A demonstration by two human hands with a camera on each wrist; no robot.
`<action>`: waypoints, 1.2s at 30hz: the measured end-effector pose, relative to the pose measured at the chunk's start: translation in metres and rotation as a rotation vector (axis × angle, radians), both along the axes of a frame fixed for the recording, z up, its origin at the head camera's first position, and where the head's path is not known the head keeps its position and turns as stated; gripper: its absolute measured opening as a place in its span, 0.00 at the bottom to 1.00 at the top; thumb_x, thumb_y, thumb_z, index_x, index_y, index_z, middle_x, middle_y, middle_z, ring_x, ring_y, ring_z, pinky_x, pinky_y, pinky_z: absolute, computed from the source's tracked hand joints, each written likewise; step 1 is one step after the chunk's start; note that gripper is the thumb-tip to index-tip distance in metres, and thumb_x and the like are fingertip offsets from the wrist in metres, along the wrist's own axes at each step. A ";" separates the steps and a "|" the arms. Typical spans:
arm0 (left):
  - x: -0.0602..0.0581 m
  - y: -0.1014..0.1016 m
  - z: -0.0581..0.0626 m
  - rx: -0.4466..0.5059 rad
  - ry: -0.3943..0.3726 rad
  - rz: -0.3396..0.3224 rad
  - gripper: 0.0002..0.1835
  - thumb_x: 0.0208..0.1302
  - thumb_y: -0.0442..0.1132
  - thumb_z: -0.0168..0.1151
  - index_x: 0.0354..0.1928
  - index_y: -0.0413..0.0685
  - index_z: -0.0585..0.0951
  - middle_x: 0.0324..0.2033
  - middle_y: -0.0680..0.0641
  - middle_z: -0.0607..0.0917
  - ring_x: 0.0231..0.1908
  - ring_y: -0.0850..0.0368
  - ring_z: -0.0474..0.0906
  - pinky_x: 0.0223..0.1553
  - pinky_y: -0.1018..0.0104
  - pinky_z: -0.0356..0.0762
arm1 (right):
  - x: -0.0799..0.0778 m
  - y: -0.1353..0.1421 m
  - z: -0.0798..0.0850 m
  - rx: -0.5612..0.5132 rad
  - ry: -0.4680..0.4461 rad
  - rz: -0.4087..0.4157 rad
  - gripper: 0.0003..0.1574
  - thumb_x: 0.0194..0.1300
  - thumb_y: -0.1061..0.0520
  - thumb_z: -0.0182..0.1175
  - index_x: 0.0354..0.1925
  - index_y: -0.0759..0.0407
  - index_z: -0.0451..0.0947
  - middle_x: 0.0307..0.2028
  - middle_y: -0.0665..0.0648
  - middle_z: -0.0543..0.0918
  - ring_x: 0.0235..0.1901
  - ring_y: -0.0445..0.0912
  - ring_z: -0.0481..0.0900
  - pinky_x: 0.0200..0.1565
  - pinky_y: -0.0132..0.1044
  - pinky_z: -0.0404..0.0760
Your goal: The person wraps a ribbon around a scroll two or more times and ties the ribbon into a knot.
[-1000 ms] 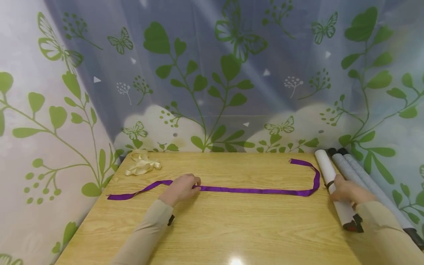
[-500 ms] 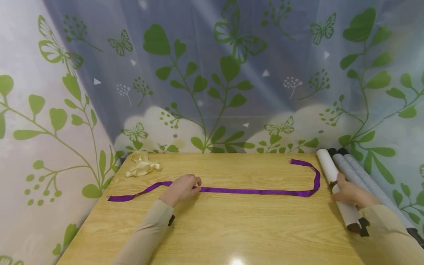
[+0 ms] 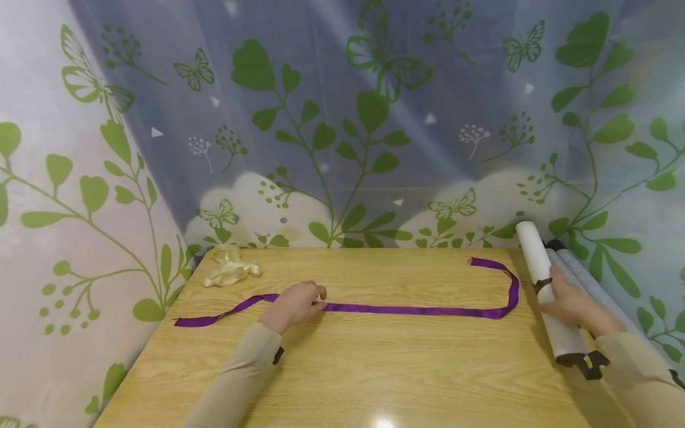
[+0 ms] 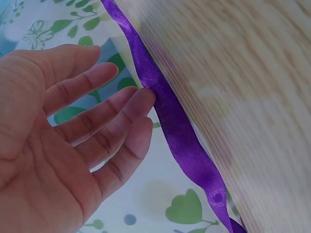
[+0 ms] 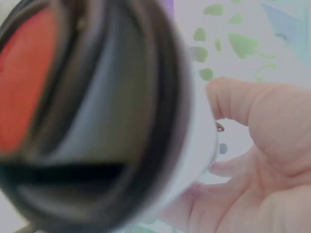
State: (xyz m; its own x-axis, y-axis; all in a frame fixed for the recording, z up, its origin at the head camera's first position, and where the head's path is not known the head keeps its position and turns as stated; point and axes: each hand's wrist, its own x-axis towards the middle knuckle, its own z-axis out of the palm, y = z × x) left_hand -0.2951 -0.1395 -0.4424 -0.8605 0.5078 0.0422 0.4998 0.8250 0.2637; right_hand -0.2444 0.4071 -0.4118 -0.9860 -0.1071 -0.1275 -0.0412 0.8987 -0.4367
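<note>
My right hand point(image 3: 575, 303) grips a white roll point(image 3: 535, 252) with a brown band round its middle, its far end raised above the table's back edge. In the right wrist view, the roll's near end point(image 5: 107, 126) fills the left side, dark-rimmed with a red patch inside; thumb and fingers curve round its side. My left hand point(image 3: 296, 304) rests at a purple ribbon point(image 3: 407, 310) laid across the table. In the left wrist view its fingers are relaxed and loosely bent, with fingertips point(image 4: 145, 97) right at the ribbon's edge.
A cream ribbon point(image 3: 230, 270) lies in a loose heap at the back left of the wooden table point(image 3: 385, 362). Grey rolls point(image 3: 594, 285) lie along the right edge, partly hidden by my right hand. Patterned curtains point(image 3: 332, 137) stand behind and at the sides.
My right hand has lifted the white roll off the table and shifted it slightly to the right. My left hand and the purple ribbon have stayed put.
</note>
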 end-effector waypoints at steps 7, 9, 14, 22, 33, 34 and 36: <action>0.000 0.001 0.000 -0.003 0.009 -0.014 0.07 0.68 0.41 0.62 0.42 0.46 0.83 0.39 0.47 0.86 0.39 0.53 0.83 0.40 0.59 0.81 | 0.001 -0.019 0.016 -0.062 0.048 0.008 0.60 0.62 0.63 0.57 0.68 0.82 0.22 0.52 0.94 0.61 0.39 0.72 0.78 0.36 0.59 0.81; 0.000 0.002 0.000 -0.008 0.018 -0.027 0.07 0.68 0.41 0.62 0.42 0.46 0.83 0.39 0.46 0.86 0.40 0.53 0.83 0.41 0.59 0.81 | 0.002 -0.027 0.017 -0.106 0.043 0.022 0.60 0.63 0.63 0.57 0.69 0.81 0.22 0.53 0.93 0.61 0.40 0.71 0.78 0.36 0.57 0.81; 0.001 0.007 0.002 -0.010 0.022 -0.043 0.08 0.67 0.41 0.62 0.43 0.45 0.83 0.40 0.45 0.86 0.42 0.50 0.84 0.43 0.57 0.82 | 0.003 -0.047 0.017 -0.235 -0.009 0.048 0.59 0.65 0.64 0.56 0.70 0.78 0.21 0.58 0.90 0.57 0.44 0.69 0.77 0.37 0.52 0.81; 0.002 0.018 -0.001 -0.020 0.020 -0.072 0.07 0.68 0.41 0.62 0.42 0.48 0.84 0.36 0.50 0.86 0.34 0.58 0.81 0.39 0.63 0.79 | 0.002 -0.079 0.016 -0.312 -0.108 0.055 0.59 0.68 0.60 0.56 0.73 0.72 0.23 0.57 0.87 0.61 0.41 0.60 0.80 0.34 0.48 0.82; 0.005 0.030 -0.009 -0.024 0.043 -0.131 0.04 0.67 0.40 0.62 0.38 0.50 0.84 0.34 0.52 0.85 0.33 0.61 0.78 0.39 0.65 0.79 | -0.001 -0.115 0.013 -0.321 -0.107 0.125 0.58 0.67 0.59 0.58 0.75 0.69 0.27 0.63 0.86 0.56 0.47 0.64 0.79 0.40 0.50 0.82; 0.005 0.030 -0.009 -0.022 0.047 -0.133 0.04 0.67 0.40 0.62 0.38 0.49 0.84 0.34 0.52 0.85 0.34 0.60 0.79 0.40 0.65 0.79 | -0.002 -0.119 0.014 -0.327 -0.100 0.132 0.58 0.67 0.59 0.58 0.75 0.68 0.28 0.65 0.85 0.54 0.49 0.66 0.77 0.40 0.50 0.82; 0.005 0.033 -0.008 -0.018 0.051 -0.142 0.04 0.67 0.40 0.62 0.39 0.49 0.84 0.34 0.52 0.86 0.35 0.60 0.80 0.40 0.65 0.79 | -0.005 -0.126 0.015 -0.351 -0.102 0.141 0.56 0.68 0.59 0.58 0.77 0.64 0.32 0.67 0.84 0.50 0.51 0.68 0.76 0.40 0.50 0.82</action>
State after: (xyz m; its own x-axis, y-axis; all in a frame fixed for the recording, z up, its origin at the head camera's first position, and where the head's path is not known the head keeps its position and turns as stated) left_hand -0.2900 -0.1069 -0.4505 -0.7770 0.6251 0.0737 0.6240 0.7495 0.2212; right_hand -0.2491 0.2808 -0.3971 -0.9427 -0.2950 -0.1558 -0.0939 0.6828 -0.7246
